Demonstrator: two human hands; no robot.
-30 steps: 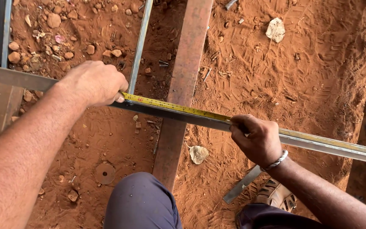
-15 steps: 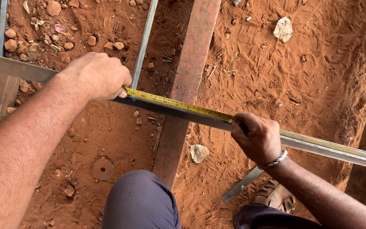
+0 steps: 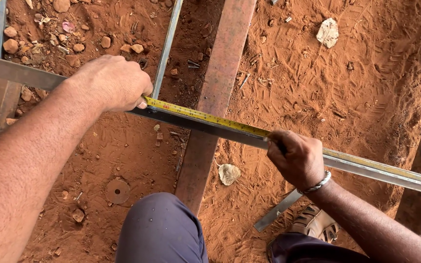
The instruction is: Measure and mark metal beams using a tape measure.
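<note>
I noted left hand (image 3: 110, 83) closed, pinning yellow tape measure (image 3: 205, 117) end on metal bar (image 3: 366, 168). Right hand (image 3: 296, 158) gripped tape farther along. Tape lay lengthwise on bar, running left-high to right-low between both hands, above red dirt ground (image 3: 366, 87).

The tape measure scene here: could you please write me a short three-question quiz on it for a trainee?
1. True or false: the yellow tape measure lies stretched along the metal bar.
2. Which hand pins the tape's end near the thin cross rod?
A. left hand
B. right hand
3. What does the right wrist wear?

Key:
1. True.
2. A, the left hand.
3. A metal bracelet.
</note>
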